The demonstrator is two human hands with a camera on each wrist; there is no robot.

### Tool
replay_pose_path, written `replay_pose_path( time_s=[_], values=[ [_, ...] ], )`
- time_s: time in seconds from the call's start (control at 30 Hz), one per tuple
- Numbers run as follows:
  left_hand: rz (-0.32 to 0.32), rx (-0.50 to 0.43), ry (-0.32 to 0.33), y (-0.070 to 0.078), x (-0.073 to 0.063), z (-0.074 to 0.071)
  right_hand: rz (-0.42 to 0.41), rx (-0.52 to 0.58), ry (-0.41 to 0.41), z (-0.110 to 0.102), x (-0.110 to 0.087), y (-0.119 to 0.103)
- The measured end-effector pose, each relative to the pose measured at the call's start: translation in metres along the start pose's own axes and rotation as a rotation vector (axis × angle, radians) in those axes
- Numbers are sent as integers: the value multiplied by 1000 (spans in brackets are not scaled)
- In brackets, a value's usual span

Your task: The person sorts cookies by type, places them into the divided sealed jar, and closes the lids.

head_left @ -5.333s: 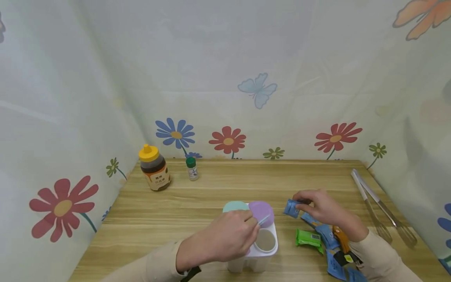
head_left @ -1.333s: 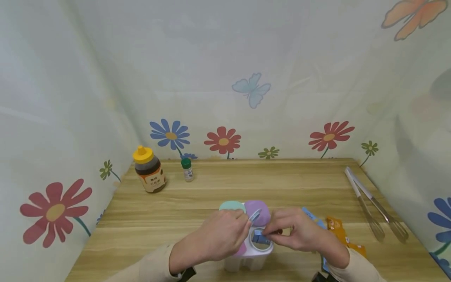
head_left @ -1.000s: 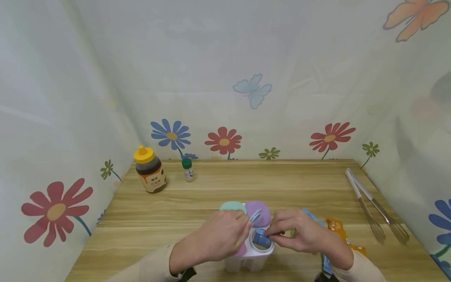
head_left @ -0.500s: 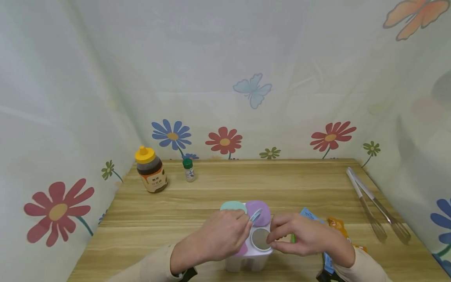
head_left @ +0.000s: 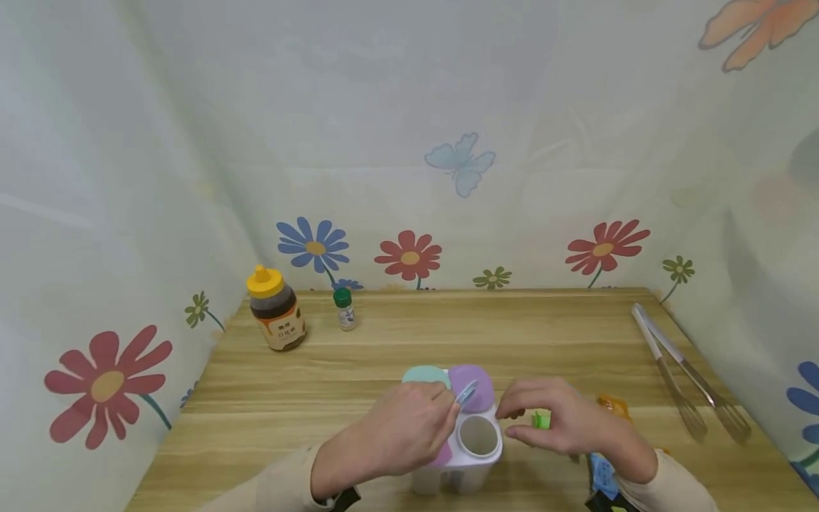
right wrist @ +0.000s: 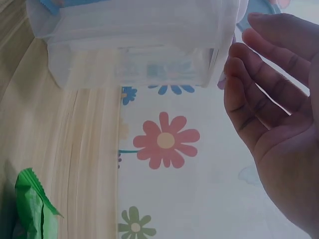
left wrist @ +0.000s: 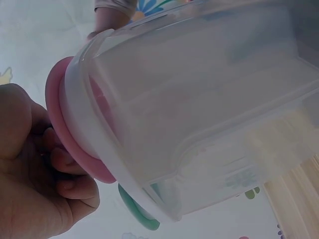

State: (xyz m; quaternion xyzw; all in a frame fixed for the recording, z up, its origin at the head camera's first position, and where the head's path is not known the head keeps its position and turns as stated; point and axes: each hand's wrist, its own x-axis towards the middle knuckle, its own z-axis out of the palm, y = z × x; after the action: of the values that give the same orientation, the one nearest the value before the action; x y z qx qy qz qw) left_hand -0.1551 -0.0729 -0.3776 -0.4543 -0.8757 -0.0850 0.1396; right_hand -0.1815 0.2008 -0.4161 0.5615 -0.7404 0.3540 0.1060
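A clear plastic storage box (head_left: 453, 480) with a white top stands near me, with purple (head_left: 473, 387), teal (head_left: 425, 373) and pink (left wrist: 62, 119) lids on it. Its round opening (head_left: 478, 436) at the near right is uncovered. My left hand (head_left: 393, 430) is over the box, pinching a light blue lid (head_left: 467, 392) that sticks out past the fingertips. My right hand (head_left: 569, 421) is just right of the opening, fingers loosely bent and holding nothing. Through the box wall in the right wrist view, a blue packet (left wrist: 249, 47) shows faintly inside.
Right of the box lie a green packet (head_left: 541, 419), blue packets (head_left: 603, 475) and an orange packet (head_left: 614, 405), partly hidden by my right arm. Metal tongs (head_left: 684, 373) lie at the right edge. A yellow-capped bottle (head_left: 278, 316) and small green-capped jar (head_left: 345, 313) stand back left.
My right hand brought a blue packet to the opening and let it drop in, then drew back slightly right. My left hand stays at the light blue lid.
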Motion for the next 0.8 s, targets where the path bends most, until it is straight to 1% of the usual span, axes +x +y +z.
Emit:
replay_pose_path(
  time_s=[0.07,0.13,0.3,0.5,0.7,0.8],
  values=[
    [-2,-2,5,0,0,1,37,-25,3,-3,-2,1],
    [-5,-4,7,1,0,1,53,-54,12,-5,-4,2],
    [-9,-24,-8,0,-1,1,43,-120,62,-13,-5,10],
    [-14,-38,-12,0,-1,2,148,-155,66,-25,-8,12],
    [-16,-33,-8,-1,0,3,203,-205,94,-30,-16,19],
    [-17,-33,-12,-1,0,3,215,-235,108,-32,-19,23]
  ],
)
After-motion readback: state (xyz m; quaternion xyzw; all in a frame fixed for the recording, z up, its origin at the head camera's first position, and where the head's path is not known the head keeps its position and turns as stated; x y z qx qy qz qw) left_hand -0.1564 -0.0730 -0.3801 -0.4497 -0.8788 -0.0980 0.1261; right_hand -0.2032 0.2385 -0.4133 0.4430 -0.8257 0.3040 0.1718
